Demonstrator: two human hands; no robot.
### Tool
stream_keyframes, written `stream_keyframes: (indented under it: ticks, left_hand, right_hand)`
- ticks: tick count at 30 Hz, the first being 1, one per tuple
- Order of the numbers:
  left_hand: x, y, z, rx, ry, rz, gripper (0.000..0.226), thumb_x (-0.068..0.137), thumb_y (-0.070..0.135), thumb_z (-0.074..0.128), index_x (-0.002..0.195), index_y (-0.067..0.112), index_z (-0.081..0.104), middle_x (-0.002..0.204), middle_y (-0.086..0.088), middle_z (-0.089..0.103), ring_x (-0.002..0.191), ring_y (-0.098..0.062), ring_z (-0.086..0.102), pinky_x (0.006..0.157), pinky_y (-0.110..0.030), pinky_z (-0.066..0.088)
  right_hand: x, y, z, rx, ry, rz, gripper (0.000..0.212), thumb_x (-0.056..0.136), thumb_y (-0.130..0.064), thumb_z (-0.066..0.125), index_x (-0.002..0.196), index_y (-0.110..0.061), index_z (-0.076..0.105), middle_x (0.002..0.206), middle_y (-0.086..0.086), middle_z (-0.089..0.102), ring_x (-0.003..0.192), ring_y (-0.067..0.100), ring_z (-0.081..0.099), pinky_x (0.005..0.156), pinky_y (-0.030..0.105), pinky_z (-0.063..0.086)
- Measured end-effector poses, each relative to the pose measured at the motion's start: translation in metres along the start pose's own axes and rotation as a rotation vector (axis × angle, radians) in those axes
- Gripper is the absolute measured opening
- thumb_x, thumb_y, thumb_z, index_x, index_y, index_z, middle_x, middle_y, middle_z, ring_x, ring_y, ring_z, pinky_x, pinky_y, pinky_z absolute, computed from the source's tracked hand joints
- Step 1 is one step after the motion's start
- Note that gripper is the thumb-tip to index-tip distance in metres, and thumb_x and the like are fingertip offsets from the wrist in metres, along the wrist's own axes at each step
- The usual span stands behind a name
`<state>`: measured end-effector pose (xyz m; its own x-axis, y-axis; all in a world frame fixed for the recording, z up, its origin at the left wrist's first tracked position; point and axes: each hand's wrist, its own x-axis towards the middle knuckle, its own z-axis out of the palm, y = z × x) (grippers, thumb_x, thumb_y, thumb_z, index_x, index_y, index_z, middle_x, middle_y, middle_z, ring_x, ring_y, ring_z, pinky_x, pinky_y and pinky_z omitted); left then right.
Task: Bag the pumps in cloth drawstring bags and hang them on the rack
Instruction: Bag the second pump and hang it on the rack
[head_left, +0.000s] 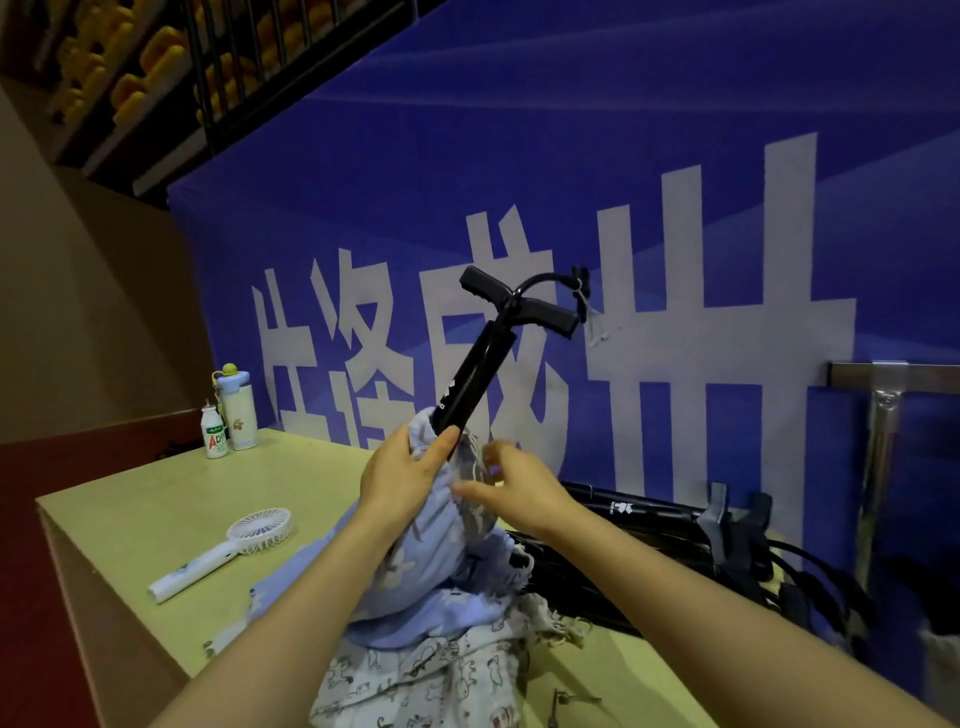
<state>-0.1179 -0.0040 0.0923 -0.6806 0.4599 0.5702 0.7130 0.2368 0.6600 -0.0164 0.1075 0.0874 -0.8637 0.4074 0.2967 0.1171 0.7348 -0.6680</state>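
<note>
A black hand pump (480, 364) stands tilted, its T-handle up and its lower end inside a light blue cloth bag (441, 551). My left hand (410, 478) grips the bag's mouth around the pump's barrel. My right hand (514, 488) pinches the gathered rim of the bag beside the barrel. More cloth bags (415, 670), pale with small printed animals, lie heaped under my arms. A pile of black pumps (675, 535) lies on the table to the right. The metal rack (883, 410) stands at the far right.
The pale green table (156, 499) carries a white hand-held fan (228, 551), a small drink bottle (214, 434) and a white flask (238, 410) at the back left. A blue banner (571, 182) stands right behind the table. A small metal piece (558, 704) lies near the front.
</note>
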Motion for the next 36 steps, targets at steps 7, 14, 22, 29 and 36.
stream_keyframes:
  ticks: [7, 14, 22, 29, 36]
  left_hand:
    - [0.005, 0.02, -0.017, -0.148, 0.057, -0.012, 0.041, 0.094, 0.039, 0.047, 0.116, 0.007, 0.059, 0.07, -0.003, 0.055, 0.062, -0.011, 0.049, 0.056, -0.02, 0.041]
    - [0.018, 0.097, -0.048, -0.079, 0.105, 0.04, 0.045, 0.097, 0.048, 0.026, 0.075, 0.014, 0.047, 0.058, 0.0, 0.04, 0.055, -0.011, 0.038, 0.052, -0.025, 0.03]
    - [0.011, 0.187, -0.068, -0.262, 0.141, -0.071, 0.06, 0.093, 0.061, 0.021, 0.067, 0.013, 0.047, 0.055, -0.001, 0.04, 0.049, -0.012, 0.036, 0.045, -0.024, 0.027]
    - [-0.012, 0.256, -0.056, -0.335, 0.127, -0.122, 0.064, 0.091, 0.065, 0.017, 0.075, 0.012, 0.049, 0.06, 0.002, 0.041, 0.052, -0.01, 0.038, 0.042, -0.02, 0.033]
    - [-0.056, 0.312, -0.001, -0.548, 0.112, -0.146, 0.068, 0.093, 0.062, 0.024, 0.109, 0.005, 0.056, 0.068, 0.0, 0.047, 0.056, -0.012, 0.043, 0.051, -0.025, 0.034]
  right_hand:
    - [0.019, -0.033, -0.031, 0.39, 0.226, -0.04, 0.029, 0.095, -0.016, 0.047, 0.076, 0.004, 0.058, 0.071, 0.016, 0.053, 0.067, 0.023, 0.049, 0.063, 0.034, 0.04]
    - [0.003, -0.095, -0.072, 0.798, 0.321, -0.135, 0.02, 0.098, -0.013, 0.043, 0.09, -0.009, 0.061, 0.069, 0.001, 0.057, 0.06, 0.011, 0.053, 0.05, 0.014, 0.048]
    - [-0.03, -0.138, -0.127, 0.892, 0.355, -0.251, 0.031, 0.098, -0.011, 0.044, 0.073, -0.009, 0.061, 0.069, 0.008, 0.058, 0.063, 0.017, 0.052, 0.059, 0.026, 0.046]
    - [-0.088, -0.137, -0.18, 0.95, 0.409, -0.284, 0.029, 0.095, -0.007, 0.046, 0.073, -0.004, 0.064, 0.066, 0.009, 0.058, 0.058, 0.015, 0.051, 0.055, 0.025, 0.044]
    - [-0.162, -0.075, -0.233, 0.966, 0.541, -0.234, 0.031, 0.098, -0.009, 0.046, 0.072, -0.003, 0.062, 0.055, 0.004, 0.064, 0.05, 0.01, 0.06, 0.055, 0.021, 0.053]
